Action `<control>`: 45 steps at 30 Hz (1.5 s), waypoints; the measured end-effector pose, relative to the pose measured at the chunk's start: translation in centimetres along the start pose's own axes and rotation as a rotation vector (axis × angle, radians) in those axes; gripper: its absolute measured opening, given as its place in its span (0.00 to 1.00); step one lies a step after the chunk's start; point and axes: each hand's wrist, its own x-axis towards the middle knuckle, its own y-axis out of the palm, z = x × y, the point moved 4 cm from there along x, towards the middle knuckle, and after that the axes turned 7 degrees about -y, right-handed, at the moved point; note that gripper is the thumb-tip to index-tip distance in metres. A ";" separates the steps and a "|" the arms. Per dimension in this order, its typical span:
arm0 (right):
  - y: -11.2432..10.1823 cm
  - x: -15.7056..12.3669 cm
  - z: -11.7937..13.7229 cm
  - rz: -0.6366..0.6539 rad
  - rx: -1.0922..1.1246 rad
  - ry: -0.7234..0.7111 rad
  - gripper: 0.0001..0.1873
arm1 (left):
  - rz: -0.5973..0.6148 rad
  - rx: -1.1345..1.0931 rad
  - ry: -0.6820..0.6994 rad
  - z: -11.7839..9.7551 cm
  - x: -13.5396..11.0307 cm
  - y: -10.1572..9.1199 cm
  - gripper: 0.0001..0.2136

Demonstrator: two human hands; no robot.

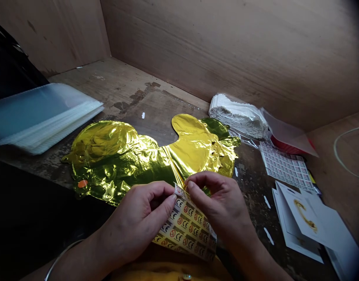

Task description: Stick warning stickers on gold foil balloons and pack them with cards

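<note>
Left hand (144, 218), forearm in from lower left, pinches the sticker sheet (185, 226) near its upper corner — thumb on top. Right hand (222, 203) angled inward, thumb and forefinger together at sheet's upper edge — can't tell what's between; gold foil shapes (123, 164) lie just beyond.

Foil pieces (150, 164) are gold; sticker sheet (186, 228) patterned black and red.

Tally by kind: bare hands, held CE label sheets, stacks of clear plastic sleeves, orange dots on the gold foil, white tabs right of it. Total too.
Bare hands, left hand and right hand: 2
Held CE label sheet: 1
Clear sleeve stack: 1
Orange dot: 1
White tabs: 3
Total: 8
</note>
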 end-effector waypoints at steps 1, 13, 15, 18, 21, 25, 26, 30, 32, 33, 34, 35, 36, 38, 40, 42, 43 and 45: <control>0.0 -0.1 0.1 0.006 -0.015 -0.031 0.05 | -0.002 -0.002 0.000 0.1 0.0 0.0 0.12; 0.3 -0.8 1.3 0.178 -0.287 -0.323 0.06 | -0.015 0.089 0.068 0.1 -0.5 0.0 0.11; 0.4 -0.9 1.5 0.160 -0.310 -0.367 0.06 | -0.019 0.091 0.074 -0.1 -0.5 0.0 0.11; 0.6 -1.1 1.7 0.117 -0.326 -0.396 0.06 | -0.038 0.090 0.080 -0.2 -0.4 0.0 0.10; 0.7 -1.1 1.5 0.075 -0.263 -0.334 0.05 | -0.045 0.057 0.050 0.2 -0.4 0.1 0.08; 0.5 -0.6 0.4 0.019 -0.057 -0.101 0.04 | -0.088 -0.145 0.004 1.0 -0.4 0.2 0.05; 0.6 -0.5 0.0 0.021 0.014 -0.028 0.04 | -0.096 -0.194 0.014 1.1 -0.4 0.2 0.06; 0.8 -0.2 -1.4 0.029 0.280 0.194 0.07 | -0.063 -0.135 0.089 0.9 -0.2 0.3 0.09; 0.5 -0.1 -1.3 -0.017 0.270 0.152 0.06 | -0.068 -0.012 0.138 0.7 0.0 0.1 0.12; 0.1 0.0 -0.9 -0.067 0.200 0.066 0.05 | -0.075 0.032 0.156 0.6 0.1 0.0 0.14; -0.4 -0.1 -0.2 -0.134 0.091 -0.076 0.04 | -0.077 0.059 0.170 0.5 0.2 -0.1 0.15; -0.8 -0.3 0.7 -0.206 -0.049 -0.262 0.02 | -0.075 0.066 0.178 0.4 0.2 -0.2 0.16; -0.9 -0.8 1.6 -0.264 -0.205 -0.471 0.03 | -0.062 0.063 0.181 0.3 0.2 -0.2 0.16; -0.4 -2.0 2.9 -0.290 -0.469 -0.839 0.08 | -0.023 0.047 0.194 0.0 0.0 -0.1 0.15; 0.6 -2.9 3.1 -0.204 -0.596 -1.017 0.12 | 0.015 0.026 0.209 -0.3 -0.3 0.0 0.15; 1.4 -3.4 2.8 -0.115 -0.617 -1.045 0.13 | 0.038 0.008 0.215 -0.5 -0.5 0.0 0.14; 1.5 -3.5 2.7 -0.092 -0.612 -1.034 0.13 | 0.040 -0.006 0.215 -0.6 -0.6 0.0 0.13; 1.5 -3.5 2.7 -0.063 -0.576 -0.994 0.13 | 0.046 -0.034 0.206 -0.5 -0.6 -0.1 0.13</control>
